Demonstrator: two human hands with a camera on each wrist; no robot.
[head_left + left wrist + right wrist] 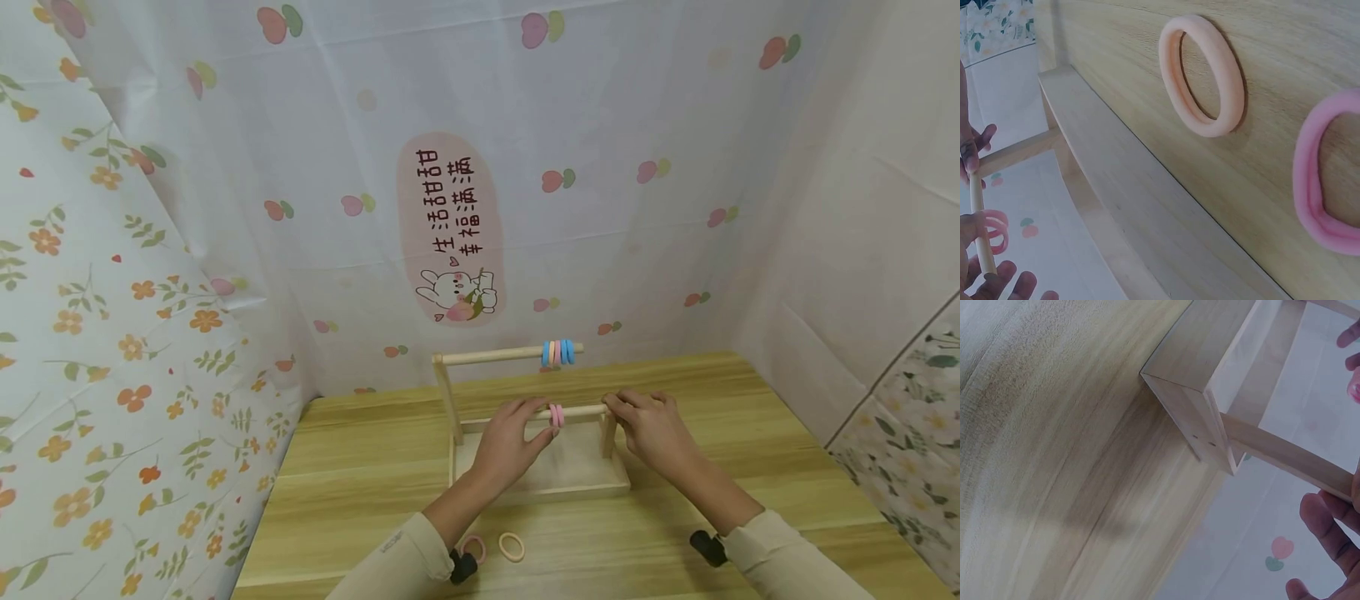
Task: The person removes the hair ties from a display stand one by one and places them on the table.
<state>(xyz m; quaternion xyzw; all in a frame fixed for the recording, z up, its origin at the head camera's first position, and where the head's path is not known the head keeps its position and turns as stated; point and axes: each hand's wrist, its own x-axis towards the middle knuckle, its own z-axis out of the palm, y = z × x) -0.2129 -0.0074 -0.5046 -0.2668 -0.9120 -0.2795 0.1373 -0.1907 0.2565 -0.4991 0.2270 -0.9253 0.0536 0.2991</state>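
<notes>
A wooden rack [540, 482] stands on the table with two rails. The high back rail [487, 356] carries several blue, pink and orange hair rings [558, 352]. On the low front rail [581, 411] sit two pink rings [556, 414]. My left hand [542, 421] pinches these pink rings from the left, fingers curled round the rail. My right hand [613, 408] grips the right end of the front rail above its post. In the left wrist view the pink rings [996, 230] hang on the rail [979, 219] beside my fingers [997, 278]. The right wrist view shows the rack's base corner [1197, 375] and my fingertips [1329, 525].
A loose pink hair ring [474, 547] and a peach one [512, 547] lie on the wooden table [360, 467] near my left sleeve; they appear close up as the peach ring [1204, 78] and the pink ring [1329, 181]. Patterned sheets wall in the table at the back and both sides.
</notes>
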